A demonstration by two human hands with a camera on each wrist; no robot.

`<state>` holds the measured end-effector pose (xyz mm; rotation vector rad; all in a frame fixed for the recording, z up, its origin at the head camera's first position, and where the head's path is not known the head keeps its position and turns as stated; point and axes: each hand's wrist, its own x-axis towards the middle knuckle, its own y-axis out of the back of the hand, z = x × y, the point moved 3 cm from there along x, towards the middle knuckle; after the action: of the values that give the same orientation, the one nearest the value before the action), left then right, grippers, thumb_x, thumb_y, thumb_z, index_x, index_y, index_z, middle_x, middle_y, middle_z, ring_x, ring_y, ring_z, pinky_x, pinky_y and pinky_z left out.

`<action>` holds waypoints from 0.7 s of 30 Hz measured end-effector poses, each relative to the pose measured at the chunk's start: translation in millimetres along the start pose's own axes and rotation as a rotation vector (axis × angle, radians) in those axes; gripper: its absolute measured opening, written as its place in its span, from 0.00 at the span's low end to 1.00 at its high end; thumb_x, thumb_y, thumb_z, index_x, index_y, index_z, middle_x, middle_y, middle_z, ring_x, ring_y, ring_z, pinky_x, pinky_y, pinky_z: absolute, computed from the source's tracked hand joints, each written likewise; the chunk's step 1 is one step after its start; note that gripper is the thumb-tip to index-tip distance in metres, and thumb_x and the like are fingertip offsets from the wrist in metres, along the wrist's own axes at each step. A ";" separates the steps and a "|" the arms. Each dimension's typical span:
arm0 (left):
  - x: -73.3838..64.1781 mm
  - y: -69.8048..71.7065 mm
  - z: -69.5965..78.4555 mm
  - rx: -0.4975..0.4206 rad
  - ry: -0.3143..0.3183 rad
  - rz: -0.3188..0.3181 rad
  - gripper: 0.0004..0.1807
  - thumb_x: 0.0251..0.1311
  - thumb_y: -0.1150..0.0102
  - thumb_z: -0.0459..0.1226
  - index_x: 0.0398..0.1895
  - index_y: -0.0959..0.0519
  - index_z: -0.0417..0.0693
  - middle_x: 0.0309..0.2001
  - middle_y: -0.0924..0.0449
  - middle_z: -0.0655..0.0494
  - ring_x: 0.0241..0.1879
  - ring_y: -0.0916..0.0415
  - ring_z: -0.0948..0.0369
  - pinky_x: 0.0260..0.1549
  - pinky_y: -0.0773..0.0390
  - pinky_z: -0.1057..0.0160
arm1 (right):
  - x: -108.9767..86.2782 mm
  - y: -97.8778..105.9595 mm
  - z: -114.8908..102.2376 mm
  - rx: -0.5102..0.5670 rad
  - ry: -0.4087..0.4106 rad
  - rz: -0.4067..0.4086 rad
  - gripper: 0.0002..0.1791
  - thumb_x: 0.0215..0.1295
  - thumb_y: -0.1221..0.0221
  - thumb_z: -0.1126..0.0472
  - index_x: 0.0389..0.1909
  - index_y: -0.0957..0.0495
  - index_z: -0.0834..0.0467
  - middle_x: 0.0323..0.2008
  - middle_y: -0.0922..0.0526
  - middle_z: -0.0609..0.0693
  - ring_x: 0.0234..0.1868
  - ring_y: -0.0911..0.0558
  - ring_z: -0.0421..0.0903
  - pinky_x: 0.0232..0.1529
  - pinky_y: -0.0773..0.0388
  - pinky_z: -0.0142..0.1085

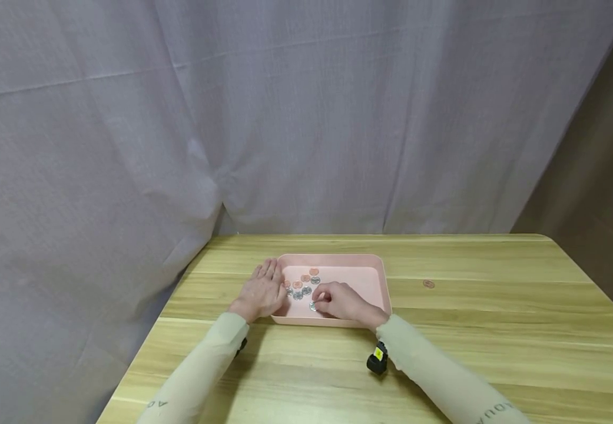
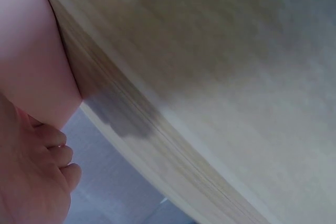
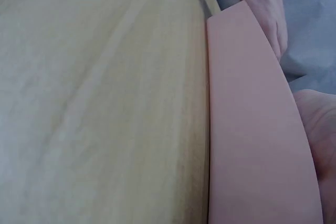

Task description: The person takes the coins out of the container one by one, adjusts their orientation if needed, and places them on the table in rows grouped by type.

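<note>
A shallow pink tray holds several silver coins and several copper-coloured coins, grouped in its left half. Over the tray's left rim lies my left hand, its fingers straight and pointing away from me. My right hand reaches in across the near rim, with thumb and forefinger pinching a silver coin low over the tray floor. The left wrist view shows the outer tray wall beside the left hand. In the right wrist view the tray wall hides most of the right hand.
One copper-coloured coin lies on the wooden table to the right of the tray. A grey curtain hangs behind the table's far edge and down its left side.
</note>
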<state>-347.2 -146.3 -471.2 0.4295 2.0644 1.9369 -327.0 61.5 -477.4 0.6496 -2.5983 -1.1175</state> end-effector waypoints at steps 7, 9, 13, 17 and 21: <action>1.0 -0.9 -0.5 -0.032 0.003 0.006 0.35 0.75 0.73 0.48 0.77 0.54 0.36 0.78 0.55 0.40 0.78 0.57 0.46 0.77 0.52 0.49 | 4.3 -4.9 1.9 -0.082 0.006 -0.010 0.08 0.61 0.35 0.59 0.41 0.15 0.50 0.25 0.15 0.40 0.26 0.23 0.36 0.37 0.24 0.36; 0.9 -1.4 -1.0 -0.033 0.003 0.002 0.35 0.75 0.73 0.48 0.77 0.54 0.36 0.78 0.55 0.40 0.78 0.58 0.47 0.77 0.52 0.50 | 5.3 -5.5 1.7 -0.088 0.004 -0.018 0.08 0.61 0.35 0.59 0.41 0.14 0.50 0.25 0.15 0.39 0.26 0.23 0.36 0.38 0.24 0.36; 0.2 -1.5 -1.7 -0.037 0.002 0.001 0.35 0.75 0.74 0.48 0.77 0.54 0.36 0.78 0.56 0.40 0.78 0.58 0.47 0.78 0.53 0.50 | 6.2 -6.1 1.7 -0.080 -0.015 -0.030 0.07 0.62 0.35 0.60 0.40 0.15 0.51 0.22 0.17 0.39 0.24 0.24 0.37 0.34 0.26 0.34; -0.4 -0.9 -1.3 -0.036 0.001 0.003 0.35 0.75 0.74 0.49 0.77 0.55 0.36 0.78 0.56 0.40 0.78 0.58 0.47 0.78 0.52 0.50 | 6.5 -6.4 1.8 -0.081 -0.044 -0.020 0.04 0.60 0.34 0.61 0.36 0.18 0.52 0.21 0.20 0.40 0.24 0.25 0.38 0.34 0.27 0.34; 0.2 -0.8 -0.5 -0.039 0.002 0.004 0.35 0.75 0.74 0.49 0.77 0.55 0.36 0.78 0.56 0.40 0.78 0.58 0.47 0.78 0.53 0.50 | 6.5 -6.5 2.7 -0.116 -0.058 0.013 0.07 0.56 0.32 0.60 0.31 0.22 0.52 0.23 0.24 0.41 0.27 0.26 0.39 0.33 0.28 0.34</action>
<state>-347.7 -146.7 -472.0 0.4234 2.0255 1.9770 -331.7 56.1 -483.7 0.5821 -2.5583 -1.2898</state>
